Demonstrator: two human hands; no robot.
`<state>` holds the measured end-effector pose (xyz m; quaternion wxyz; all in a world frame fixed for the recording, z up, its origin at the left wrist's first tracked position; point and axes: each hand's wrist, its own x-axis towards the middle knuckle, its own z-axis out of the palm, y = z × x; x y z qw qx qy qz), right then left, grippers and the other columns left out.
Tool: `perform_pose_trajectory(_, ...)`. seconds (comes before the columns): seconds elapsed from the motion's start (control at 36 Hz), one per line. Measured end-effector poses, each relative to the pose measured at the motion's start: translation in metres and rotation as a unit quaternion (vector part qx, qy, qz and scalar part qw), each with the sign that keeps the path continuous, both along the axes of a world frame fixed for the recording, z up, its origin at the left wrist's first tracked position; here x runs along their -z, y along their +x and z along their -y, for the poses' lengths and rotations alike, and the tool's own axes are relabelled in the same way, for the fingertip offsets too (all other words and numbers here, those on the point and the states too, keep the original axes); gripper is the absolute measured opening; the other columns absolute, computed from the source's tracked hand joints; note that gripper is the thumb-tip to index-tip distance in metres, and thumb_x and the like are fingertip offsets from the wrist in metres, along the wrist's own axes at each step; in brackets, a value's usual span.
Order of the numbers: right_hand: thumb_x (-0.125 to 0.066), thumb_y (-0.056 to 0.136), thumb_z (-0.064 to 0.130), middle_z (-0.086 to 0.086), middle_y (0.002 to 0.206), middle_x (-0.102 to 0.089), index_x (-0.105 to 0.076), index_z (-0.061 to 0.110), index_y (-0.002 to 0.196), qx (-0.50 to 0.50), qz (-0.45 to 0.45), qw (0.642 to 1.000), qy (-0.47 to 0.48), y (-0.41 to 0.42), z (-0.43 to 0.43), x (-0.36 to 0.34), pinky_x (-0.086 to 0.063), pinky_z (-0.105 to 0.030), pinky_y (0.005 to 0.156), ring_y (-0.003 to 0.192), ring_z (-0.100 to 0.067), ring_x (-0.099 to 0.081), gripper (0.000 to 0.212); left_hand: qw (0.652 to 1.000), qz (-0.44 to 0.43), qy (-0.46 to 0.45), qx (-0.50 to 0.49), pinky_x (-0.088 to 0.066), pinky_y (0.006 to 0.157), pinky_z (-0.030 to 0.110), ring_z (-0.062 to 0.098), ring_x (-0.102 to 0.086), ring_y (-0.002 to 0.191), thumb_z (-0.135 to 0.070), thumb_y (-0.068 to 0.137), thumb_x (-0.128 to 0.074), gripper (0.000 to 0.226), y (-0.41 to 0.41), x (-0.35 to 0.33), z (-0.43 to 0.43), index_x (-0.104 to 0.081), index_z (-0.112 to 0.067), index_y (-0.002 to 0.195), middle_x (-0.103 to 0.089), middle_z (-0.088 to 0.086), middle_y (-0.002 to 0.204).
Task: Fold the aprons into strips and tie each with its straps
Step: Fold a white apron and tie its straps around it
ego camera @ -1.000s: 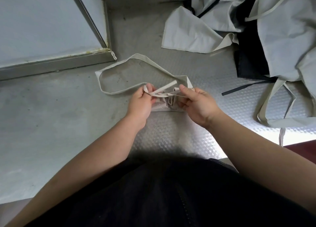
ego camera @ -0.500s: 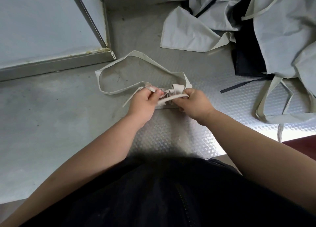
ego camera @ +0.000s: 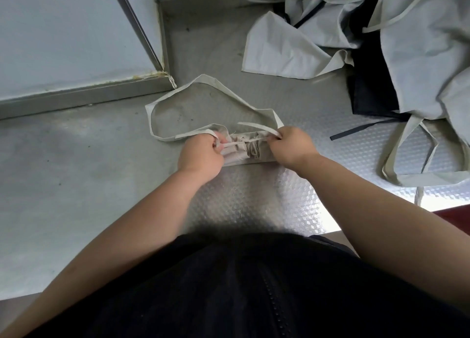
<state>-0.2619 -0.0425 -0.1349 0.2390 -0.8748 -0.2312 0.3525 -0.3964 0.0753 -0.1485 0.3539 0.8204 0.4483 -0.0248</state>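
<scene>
A beige apron folded into a short strip (ego camera: 245, 151) lies on the metal table (ego camera: 76, 180) in front of me. Its waist straps are wrapped across it and pulled taut between my hands. My left hand (ego camera: 201, 157) grips one strap end at the strip's left side. My right hand (ego camera: 292, 147) pinches the other strap (ego camera: 256, 127) at the strip's right side, its free end curving back over the bundle. The apron's neck loop (ego camera: 203, 83) lies spread flat behind the strip.
A heap of unfolded beige aprons (ego camera: 419, 58) and a dark apron (ego camera: 368, 78) fills the back right, straps trailing to the table's right edge. A raised grey panel (ego camera: 63, 32) with a metal frame occupies the back left.
My hands have drawn apart sideways, pulling the straps tight across the folded strip. The right hand's strap end now arcs back over the bundle.
</scene>
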Motion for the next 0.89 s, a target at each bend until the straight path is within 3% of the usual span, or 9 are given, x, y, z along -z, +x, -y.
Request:
perform_pose_trajectory(0.11, -0.043, 0.095, 0.016, -0.003, 0.065, -0.043, -0.046, 0.011, 0.069, 0.033, -0.001, 0.999, -0.003, -0.002, 0.002, 0.004, -0.031, -0.025, 0.049, 0.070, -0.024, -0.044, 0.027, 0.998, -0.011, -0.019, -0.054, -0.044, 0.075, 0.026, 0.025, -0.060, 0.091, -0.014, 0.092, -0.051, 0.019, -0.002, 0.003, 0.003, -0.064, -0.027, 0.091, -0.065, 0.001, 0.092)
perform_pose_trajectory(0.28, -0.044, 0.095, 0.018, 0.000, 0.060, -0.040, -0.037, 0.017, 0.060, 0.079, -0.011, 0.997, 0.020, -0.001, 0.008, 0.008, -0.026, -0.024, 0.046, 0.052, -0.014, -0.036, 0.036, 0.994, -0.010, -0.014, -0.108, -0.041, 0.072, 0.025, 0.025, -0.060, 0.090, -0.016, 0.091, -0.054, 0.014, -0.005, 0.006, 0.010, -0.065, -0.025, 0.093, -0.063, 0.000, 0.088)
perform_pose_trajectory(0.44, -0.052, 0.092, 0.022, -0.001, 0.056, -0.040, -0.040, 0.016, 0.056, 0.119, -0.015, 0.992, 0.039, 0.003, 0.011, 0.007, -0.025, -0.024, 0.045, 0.052, -0.016, -0.036, 0.038, 0.989, 0.027, -0.050, -0.137, -0.039, 0.070, 0.023, 0.018, -0.055, 0.081, -0.015, 0.090, -0.056, 0.011, -0.005, 0.004, 0.007, -0.063, -0.024, 0.086, -0.062, -0.001, 0.088)
perform_pose_trajectory(0.5, -0.055, 0.091, 0.025, -0.004, 0.064, -0.047, -0.046, 0.018, 0.058, 0.105, -0.014, 0.994, 0.041, 0.003, 0.012, 0.007, -0.027, -0.024, 0.047, 0.058, -0.017, -0.041, 0.035, 0.987, 0.054, -0.059, -0.142, -0.044, 0.071, 0.027, 0.020, -0.059, 0.081, -0.015, 0.089, -0.059, 0.015, -0.009, 0.006, 0.006, -0.061, -0.025, 0.077, -0.064, -0.002, 0.087)
perform_pose_trajectory(0.56, -0.057, 0.091, 0.028, -0.005, 0.077, -0.054, -0.055, 0.020, 0.069, 0.108, -0.026, 0.992, 0.056, 0.003, 0.012, 0.006, -0.032, -0.024, 0.049, 0.066, -0.017, -0.048, 0.023, 0.973, 0.102, -0.102, -0.179, -0.050, 0.077, 0.035, 0.023, -0.061, 0.078, -0.014, 0.087, -0.062, 0.020, -0.013, 0.009, 0.006, -0.060, -0.026, 0.071, -0.066, 0.001, 0.084)
perform_pose_trajectory(0.67, -0.058, 0.092, 0.023, 0.003, 0.071, -0.052, -0.061, 0.018, 0.092, 0.143, -0.101, 0.979, 0.102, 0.006, 0.010, 0.001, -0.035, -0.020, 0.051, 0.062, -0.009, -0.046, 0.006, 0.927, 0.179, -0.205, -0.258, -0.049, 0.073, 0.034, 0.016, -0.056, 0.072, -0.006, 0.087, -0.063, 0.023, -0.015, 0.007, 0.005, -0.057, -0.024, 0.073, -0.061, -0.003, 0.074)
perform_pose_trajectory(0.78, -0.055, 0.093, 0.012, -0.007, 0.077, -0.052, -0.055, 0.015, 0.078, 0.198, -0.201, 0.950, 0.131, 0.008, 0.014, -0.002, -0.043, -0.029, 0.055, 0.066, -0.019, -0.048, 0.015, 0.883, 0.208, -0.316, -0.278, -0.053, 0.066, 0.028, 0.017, -0.061, 0.087, -0.007, 0.091, -0.059, 0.018, -0.014, 0.003, -0.001, -0.055, -0.020, 0.079, -0.062, 0.001, 0.089)
perform_pose_trajectory(0.89, -0.052, 0.095, 0.007, -0.007, 0.088, -0.056, -0.053, 0.014, 0.080, 0.253, -0.296, 0.901, 0.191, 0.006, 0.016, -0.006, -0.056, -0.030, 0.056, 0.076, -0.020, -0.057, 0.017, 0.857, 0.228, -0.355, -0.297, -0.051, 0.052, 0.018, 0.013, -0.059, 0.077, -0.006, 0.092, -0.057, 0.018, -0.014, -0.002, -0.001, -0.055, -0.018, 0.080, -0.060, 0.000, 0.085)
